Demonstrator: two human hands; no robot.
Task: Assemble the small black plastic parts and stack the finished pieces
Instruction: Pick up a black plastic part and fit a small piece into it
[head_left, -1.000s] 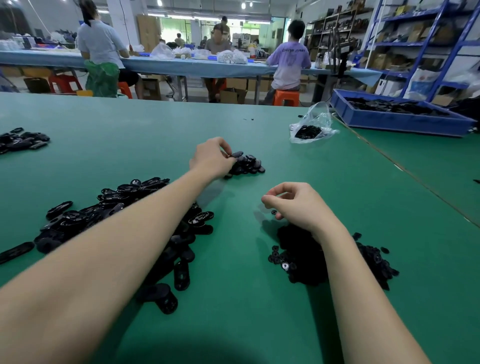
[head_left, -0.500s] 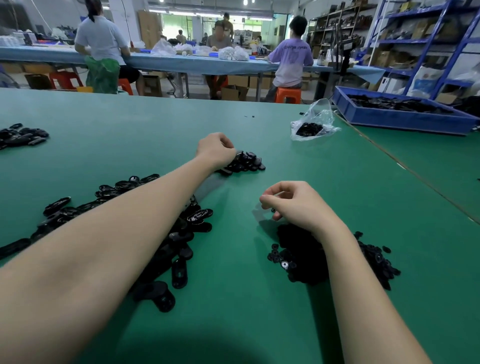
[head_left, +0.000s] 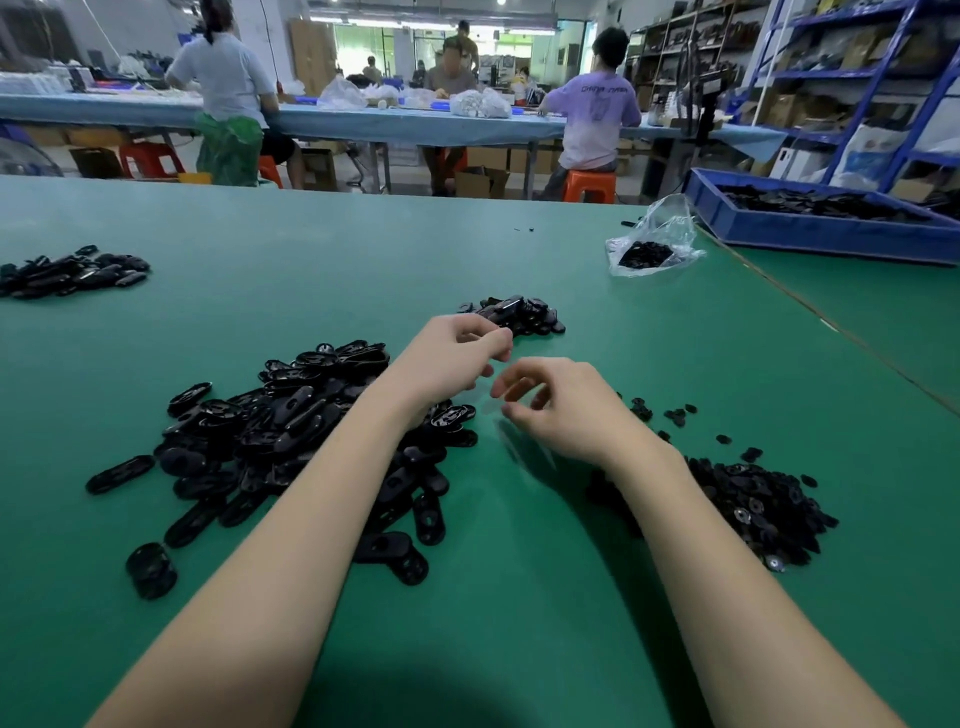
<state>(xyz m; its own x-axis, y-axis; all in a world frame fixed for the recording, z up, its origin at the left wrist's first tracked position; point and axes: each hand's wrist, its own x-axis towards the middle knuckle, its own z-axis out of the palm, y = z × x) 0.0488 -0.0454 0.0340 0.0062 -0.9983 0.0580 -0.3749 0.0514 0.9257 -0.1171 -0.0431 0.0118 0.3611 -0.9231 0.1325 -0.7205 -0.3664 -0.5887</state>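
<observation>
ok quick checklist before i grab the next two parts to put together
1. Left hand free: ok, fingers loosely curled, no part seen in them.
2. Right hand free: cannot tell, fingers curled and blurred.
3. Long oval parts in reach: ok, heap lies under the left forearm.
4. Small round parts in reach: ok, heap lies beside the right wrist.
5. Finished stack close: ok, just beyond the left hand.
6. Bare green table between the heaps for working: ok.

Both forearms reach forward; left hand (head_left: 451, 358) and right hand (head_left: 561, 410) hover close together, fingers curled, blurred.
</observation>
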